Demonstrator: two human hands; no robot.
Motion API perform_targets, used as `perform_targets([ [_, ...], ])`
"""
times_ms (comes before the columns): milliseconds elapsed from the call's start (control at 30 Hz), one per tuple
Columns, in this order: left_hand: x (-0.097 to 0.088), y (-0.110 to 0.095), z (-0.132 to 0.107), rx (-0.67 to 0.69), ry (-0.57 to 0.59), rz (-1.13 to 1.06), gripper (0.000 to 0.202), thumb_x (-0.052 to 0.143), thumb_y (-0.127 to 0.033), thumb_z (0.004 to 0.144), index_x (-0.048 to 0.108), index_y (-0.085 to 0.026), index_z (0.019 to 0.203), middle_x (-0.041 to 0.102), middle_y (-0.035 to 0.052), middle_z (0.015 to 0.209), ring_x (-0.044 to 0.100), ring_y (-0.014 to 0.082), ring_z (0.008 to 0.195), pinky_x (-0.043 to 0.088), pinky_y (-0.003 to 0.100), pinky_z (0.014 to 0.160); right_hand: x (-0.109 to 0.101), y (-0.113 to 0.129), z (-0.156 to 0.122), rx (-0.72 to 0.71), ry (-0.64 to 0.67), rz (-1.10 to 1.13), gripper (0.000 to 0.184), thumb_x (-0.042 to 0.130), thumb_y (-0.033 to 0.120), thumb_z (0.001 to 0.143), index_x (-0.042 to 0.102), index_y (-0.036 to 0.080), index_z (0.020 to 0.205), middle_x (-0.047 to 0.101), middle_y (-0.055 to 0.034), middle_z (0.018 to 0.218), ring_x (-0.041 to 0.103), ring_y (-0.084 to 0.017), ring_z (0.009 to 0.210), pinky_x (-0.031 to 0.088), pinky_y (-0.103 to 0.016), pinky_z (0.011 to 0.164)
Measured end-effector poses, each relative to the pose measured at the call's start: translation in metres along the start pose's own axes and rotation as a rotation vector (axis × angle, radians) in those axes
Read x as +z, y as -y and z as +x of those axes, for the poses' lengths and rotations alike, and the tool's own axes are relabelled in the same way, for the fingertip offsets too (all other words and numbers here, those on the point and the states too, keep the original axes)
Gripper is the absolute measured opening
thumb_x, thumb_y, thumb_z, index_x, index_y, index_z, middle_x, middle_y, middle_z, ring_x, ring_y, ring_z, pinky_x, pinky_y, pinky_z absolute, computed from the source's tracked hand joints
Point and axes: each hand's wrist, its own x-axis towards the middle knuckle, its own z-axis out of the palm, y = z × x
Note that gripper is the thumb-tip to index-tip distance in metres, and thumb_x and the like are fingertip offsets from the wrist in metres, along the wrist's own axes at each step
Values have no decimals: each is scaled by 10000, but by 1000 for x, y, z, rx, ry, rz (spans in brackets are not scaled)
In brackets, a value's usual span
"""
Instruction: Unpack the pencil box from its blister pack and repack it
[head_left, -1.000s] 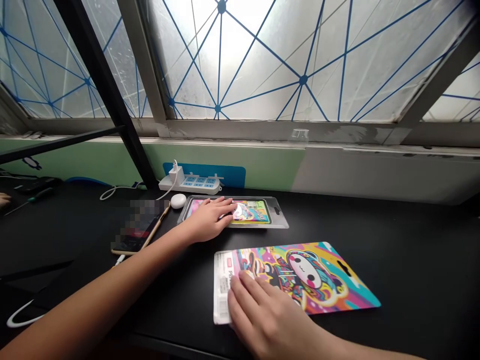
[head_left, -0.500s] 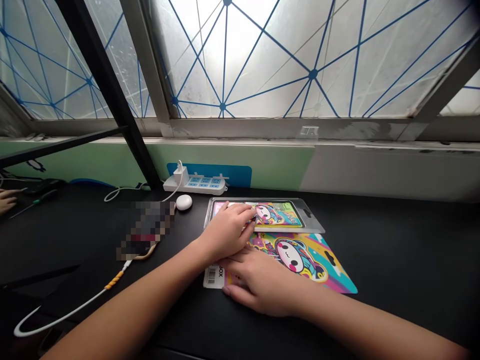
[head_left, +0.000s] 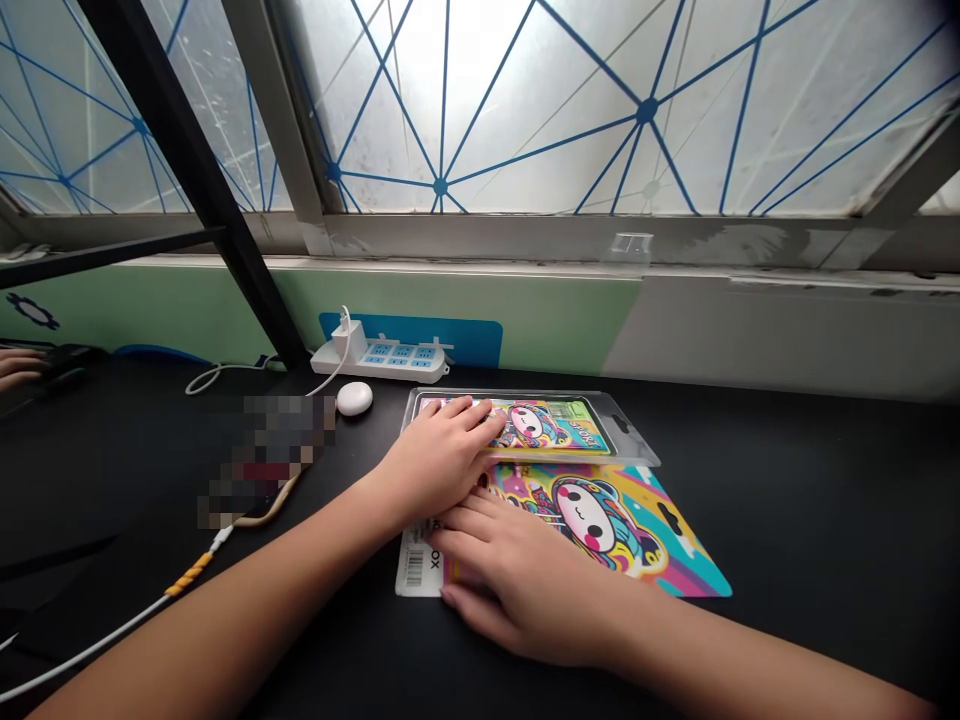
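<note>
My left hand [head_left: 450,450] lies flat with spread fingers on the left part of a clear plastic blister tray [head_left: 634,445]. Inside that tray is a colourful box or card [head_left: 577,430] with a cartoon figure; my hand covers its left side. Just below the tray lies a bright printed backing card [head_left: 675,550] with a larger cartoon figure and a barcode at its left corner. My right hand [head_left: 517,570] rests on the left half of this card, fingers stretched out and pointing left, close beneath my left hand. Neither hand grips anything.
A white power strip [head_left: 405,360] with a plugged-in charger stands against the wall. Left of the tray are a small white rounded case [head_left: 355,399] and a blurred-out device [head_left: 262,465] on a white cable [head_left: 105,650]. Another person's hand [head_left: 21,368] shows at the far left.
My left hand's fingers have flattened and spread over the tray. My right hand stays on the card with little movement. The view has shifted slightly.
</note>
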Motion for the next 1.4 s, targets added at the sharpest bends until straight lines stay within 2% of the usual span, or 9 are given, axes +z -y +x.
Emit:
perform_targets([
  [100,0,1,0,3,-14,19,387,448,-291,1064,564,-186,1418,588,100,1492,551,333,1342,468,519,1057,8,4,-2,27,-105,-212,202,518,261,973,686,156,1011,714,-98,1029,639,-257,996,523,-427,940],
  [267,0,1,-1,2,-42,15,385,468,-298,1059,572,-189,1414,612,86,1468,568,318,1326,472,485,1065,24,11,-9,66,-213,-529,337,513,307,988,702,77,1145,737,-167,1011,680,-334,954,557,-510,887],
  [400,-1,0,-1,-3,-35,24,389,485,-298,1049,578,-185,1409,617,96,1461,564,327,1330,470,494,1066,24,9,-14,117,-187,-366,462,536,402,993,670,71,1287,716,-195,1269,636,-350,1227,481,-482,1099],
  [600,-3,0,-1,-4,-53,-5,366,495,-290,1042,595,-195,1381,636,86,1439,587,317,1304,484,492,1052,11,6,-10,274,13,-9,670,557,513,966,472,152,1524,446,-138,1607,314,-331,1524,227,-503,1275],
  [800,-3,-1,-1,-13,-50,-22,367,528,-297,1017,607,-216,1366,639,92,1433,588,325,1295,482,503,1044,14,11,-4,310,-2,72,707,590,476,954,404,166,1562,374,-141,1648,233,-318,1555,168,-516,1288],
  [1000,-4,-1,0,-27,-59,-97,452,545,-499,1002,616,-235,1363,630,100,1432,567,331,1299,472,511,1035,19,14,-4,332,-25,62,671,560,469,975,410,167,1555,348,-155,1658,172,-340,1567,157,-550,1282],
  [1233,-5,13,3,-36,-11,-185,355,462,-379,1059,642,-277,1347,634,62,1427,560,273,1315,439,476,1075,15,15,-4,354,77,72,759,524,478,990,287,114,1613,184,-169,1709,121,-361,1573,136,-561,1282],
  [1300,-5,18,3,-30,1,-205,347,471,-353,1057,648,-272,1344,629,64,1432,557,266,1319,436,466,1083,12,14,-3,339,77,63,745,556,478,971,354,107,1585,254,-183,1688,197,-384,1554,193,-576,1265],
  [1400,-5,19,2,-43,-18,-201,339,483,-348,1050,655,-282,1334,636,62,1414,569,276,1283,442,481,1061,-1,8,-1,265,-17,53,382,566,354,963,673,169,1281,653,-144,1386,564,-326,1311,448,-484,1111],
])
